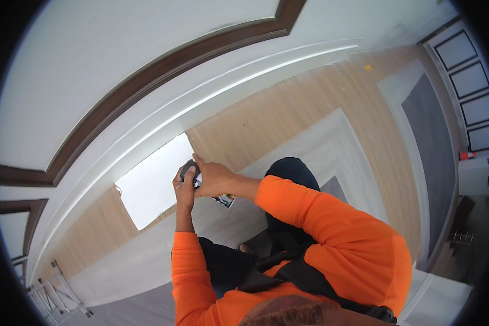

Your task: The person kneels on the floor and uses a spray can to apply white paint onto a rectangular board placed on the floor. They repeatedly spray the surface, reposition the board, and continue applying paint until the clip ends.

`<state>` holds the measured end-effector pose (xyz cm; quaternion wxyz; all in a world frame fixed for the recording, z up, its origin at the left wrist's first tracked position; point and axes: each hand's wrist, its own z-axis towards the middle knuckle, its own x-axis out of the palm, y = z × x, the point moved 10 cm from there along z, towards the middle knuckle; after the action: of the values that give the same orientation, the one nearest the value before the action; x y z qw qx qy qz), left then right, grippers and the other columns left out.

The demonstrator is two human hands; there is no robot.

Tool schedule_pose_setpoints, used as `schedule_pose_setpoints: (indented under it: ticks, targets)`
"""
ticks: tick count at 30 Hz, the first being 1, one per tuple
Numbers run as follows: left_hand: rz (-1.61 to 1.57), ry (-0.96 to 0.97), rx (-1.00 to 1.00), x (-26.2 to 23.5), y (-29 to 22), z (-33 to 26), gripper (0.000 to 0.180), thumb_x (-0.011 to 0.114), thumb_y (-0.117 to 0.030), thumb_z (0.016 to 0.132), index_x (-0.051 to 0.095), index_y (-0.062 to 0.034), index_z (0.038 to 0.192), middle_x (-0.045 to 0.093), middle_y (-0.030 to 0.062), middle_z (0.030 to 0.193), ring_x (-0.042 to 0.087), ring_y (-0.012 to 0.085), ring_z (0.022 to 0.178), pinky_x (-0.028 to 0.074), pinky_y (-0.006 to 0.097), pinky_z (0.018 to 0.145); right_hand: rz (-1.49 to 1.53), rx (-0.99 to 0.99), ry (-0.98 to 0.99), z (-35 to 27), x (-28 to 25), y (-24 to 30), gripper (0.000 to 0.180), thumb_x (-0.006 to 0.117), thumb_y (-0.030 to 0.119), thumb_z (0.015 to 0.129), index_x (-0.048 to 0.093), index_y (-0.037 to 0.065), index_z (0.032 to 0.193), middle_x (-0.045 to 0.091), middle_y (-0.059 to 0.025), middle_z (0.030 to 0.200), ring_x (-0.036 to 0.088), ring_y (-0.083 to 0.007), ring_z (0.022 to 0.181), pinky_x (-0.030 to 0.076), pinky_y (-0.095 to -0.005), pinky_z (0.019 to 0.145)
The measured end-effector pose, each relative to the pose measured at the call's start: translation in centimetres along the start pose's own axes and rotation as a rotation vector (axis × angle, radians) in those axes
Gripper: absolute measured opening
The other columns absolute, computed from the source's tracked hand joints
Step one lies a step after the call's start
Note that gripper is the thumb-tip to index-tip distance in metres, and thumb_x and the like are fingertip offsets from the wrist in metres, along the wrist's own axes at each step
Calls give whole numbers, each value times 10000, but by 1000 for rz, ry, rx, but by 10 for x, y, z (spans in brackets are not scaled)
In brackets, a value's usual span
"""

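Both hands meet in front of my chest, at the picture's centre. My left hand [184, 186] is curled around a small dark rounded object [189, 169]. My right hand [214, 176] closes over the same object from the right, with a small printed card or packet [226, 200] sticking out beneath it. What the object is cannot be made out; most of it is hidden by the fingers. Orange sleeves cover both forearms, and dark trousers show below the hands.
A white wall with dark brown trim [163, 65] fills the upper left. A bright white rectangular panel [152, 185] lies on the wood-look floor [288, 108] beside grey mats. A folding ladder [54, 293] stands at lower left. Dark-framed panels [470, 81] and a white box [475, 174] are at right.
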<state>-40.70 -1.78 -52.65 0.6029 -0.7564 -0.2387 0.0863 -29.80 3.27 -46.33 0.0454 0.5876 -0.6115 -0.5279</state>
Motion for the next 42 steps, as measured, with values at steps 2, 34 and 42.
schedule_pose_setpoints:
  ticks: [2,34,42]
  targets:
    - [5,28,-14,-3,10,5,359,670,-260,974,710,14,1203,709,15,976,632,112,879,507,268,820,-19,-19,-21,5,6,-4,1209,817,394,701,153,-70,1599,699,-307,1057,700,-422,984,549,-441,884]
    - [-751,10,-382,13,-5,-54,909,365,-905,871,455,-232,1475,566,69,1401,627,319,1193,610,474,869,137,-541,-41,-18,-15,75,987,843,253,679,317,131,1505,637,-247,1223,686,-410,1029,550,-479,891]
    - [-722,-28,-338,5,-6,-43,871,395,-875,892,472,-235,1479,568,41,1412,604,284,1233,586,449,928,117,-430,-70,-24,-19,70,1109,813,162,744,165,198,1643,617,-208,1170,667,-377,1009,548,-472,871]
